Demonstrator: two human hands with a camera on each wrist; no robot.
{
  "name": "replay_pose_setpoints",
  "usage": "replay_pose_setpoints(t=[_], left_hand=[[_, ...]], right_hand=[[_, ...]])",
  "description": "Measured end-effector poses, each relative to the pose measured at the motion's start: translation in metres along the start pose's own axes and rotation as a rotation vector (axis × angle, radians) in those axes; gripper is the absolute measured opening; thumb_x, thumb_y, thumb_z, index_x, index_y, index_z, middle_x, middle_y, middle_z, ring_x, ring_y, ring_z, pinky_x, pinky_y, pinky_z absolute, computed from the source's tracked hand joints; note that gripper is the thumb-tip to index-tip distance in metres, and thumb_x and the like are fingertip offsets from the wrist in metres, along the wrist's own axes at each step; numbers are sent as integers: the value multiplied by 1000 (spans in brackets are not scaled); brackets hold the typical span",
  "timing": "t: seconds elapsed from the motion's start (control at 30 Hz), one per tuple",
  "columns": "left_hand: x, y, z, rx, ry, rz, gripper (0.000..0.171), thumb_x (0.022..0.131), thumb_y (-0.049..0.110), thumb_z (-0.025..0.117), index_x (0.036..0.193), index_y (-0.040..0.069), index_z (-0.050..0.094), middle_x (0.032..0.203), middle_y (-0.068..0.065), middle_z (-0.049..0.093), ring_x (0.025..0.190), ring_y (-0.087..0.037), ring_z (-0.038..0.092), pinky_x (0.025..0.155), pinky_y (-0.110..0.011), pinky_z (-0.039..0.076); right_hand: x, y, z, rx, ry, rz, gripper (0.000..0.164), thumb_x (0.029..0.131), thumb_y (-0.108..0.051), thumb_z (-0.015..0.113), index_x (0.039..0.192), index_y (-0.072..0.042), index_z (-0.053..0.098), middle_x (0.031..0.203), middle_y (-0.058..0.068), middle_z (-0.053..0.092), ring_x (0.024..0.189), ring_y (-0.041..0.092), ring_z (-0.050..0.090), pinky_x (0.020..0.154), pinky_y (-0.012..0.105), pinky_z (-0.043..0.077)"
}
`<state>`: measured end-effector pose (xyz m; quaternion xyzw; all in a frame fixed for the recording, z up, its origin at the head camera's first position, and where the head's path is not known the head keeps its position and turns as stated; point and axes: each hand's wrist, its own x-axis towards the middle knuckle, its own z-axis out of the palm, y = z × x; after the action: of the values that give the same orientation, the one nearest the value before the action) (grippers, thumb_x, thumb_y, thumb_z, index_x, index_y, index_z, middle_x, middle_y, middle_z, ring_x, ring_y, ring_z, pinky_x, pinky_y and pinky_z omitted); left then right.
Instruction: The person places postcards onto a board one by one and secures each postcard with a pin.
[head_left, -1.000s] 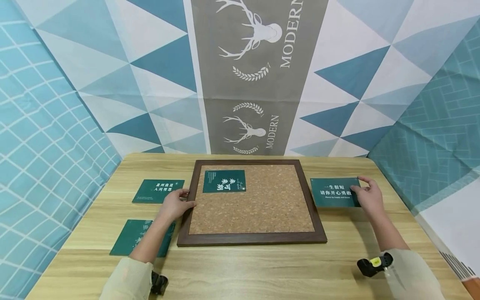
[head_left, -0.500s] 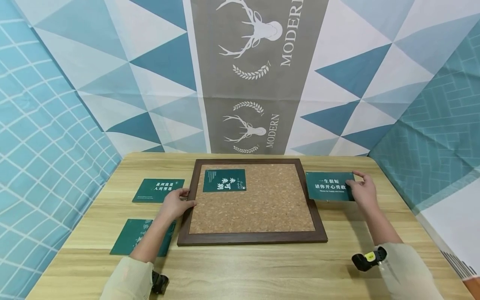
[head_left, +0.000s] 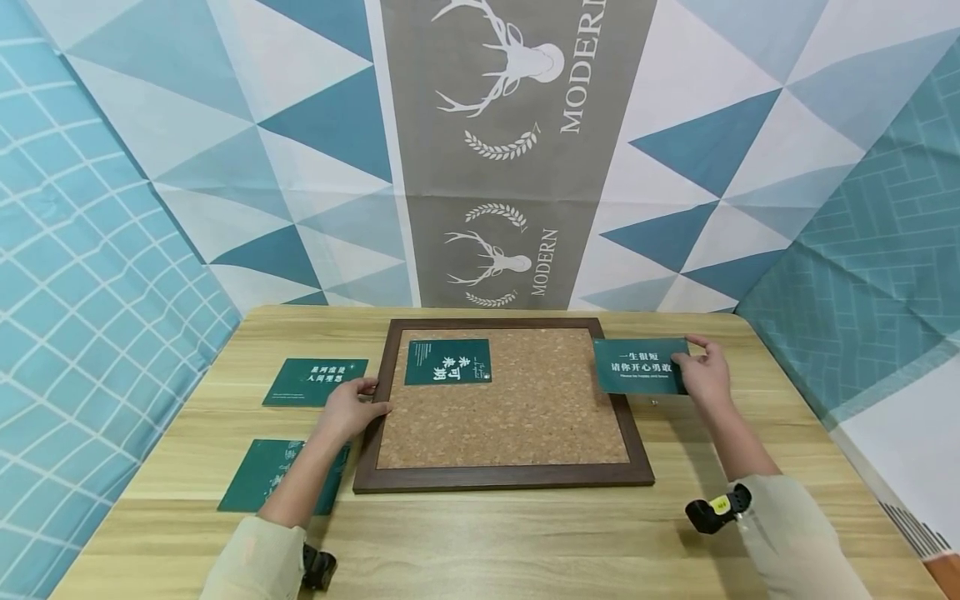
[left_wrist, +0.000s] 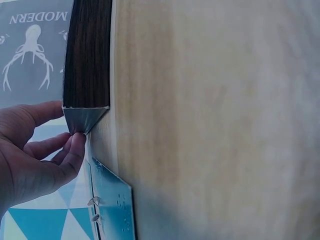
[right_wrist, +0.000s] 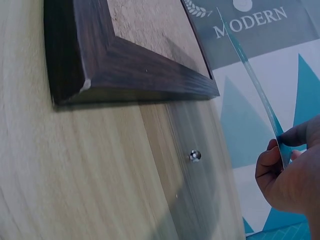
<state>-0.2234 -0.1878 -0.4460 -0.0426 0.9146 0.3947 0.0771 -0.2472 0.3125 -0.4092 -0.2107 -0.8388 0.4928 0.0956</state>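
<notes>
In the head view a cork board (head_left: 502,417) with a dark brown wooden frame lies on the table. My left hand (head_left: 351,408) grips its left edge, thumb on the frame's top and fingers at the side. A green card (head_left: 446,362) with white writing lies on the cork at the upper left. My right hand (head_left: 707,375) pinches the right end of another green card (head_left: 641,367), held raised above the board's upper right edge. Edge-on, this card (right_wrist: 255,82) slants up from thumb and fingers in the right wrist view, apart from the frame (right_wrist: 135,60).
A clear pushpin (right_wrist: 195,156) stands on the table right of the board. Two more green cards, one farther back (head_left: 307,382) and one nearer (head_left: 251,477), lie left of it; the left forearm covers part of the nearer. Two small pins (left_wrist: 94,201) show by a card.
My right hand has carried its card leftward and slightly away from me, so its left end now overlaps the board's right frame. My left hand has stayed put.
</notes>
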Motion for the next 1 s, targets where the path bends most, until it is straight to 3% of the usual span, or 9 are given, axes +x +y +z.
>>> replay_pose_setpoints(t=[0.6,1.0], left_hand=[[1,0,1,5,11,-3,60,88,21,64,138,-3,41,131,-24,50,120,-39,48,91,-49,48],[-1,2,0,-5,2,-13,60,88,20,65,138,-3,41,131,-24,50,120,-40,48,90,-49,48]], right_hand=[[2,-15,16,39,-38,-21,51,95,-16,46,144,-10,32,80,1,42,62,8,41,55,23,40],[7,-20,32,56,-27,-51,50,94,-13,49,142,-10,35,75,0,40,56,6,38,51,22,38]])
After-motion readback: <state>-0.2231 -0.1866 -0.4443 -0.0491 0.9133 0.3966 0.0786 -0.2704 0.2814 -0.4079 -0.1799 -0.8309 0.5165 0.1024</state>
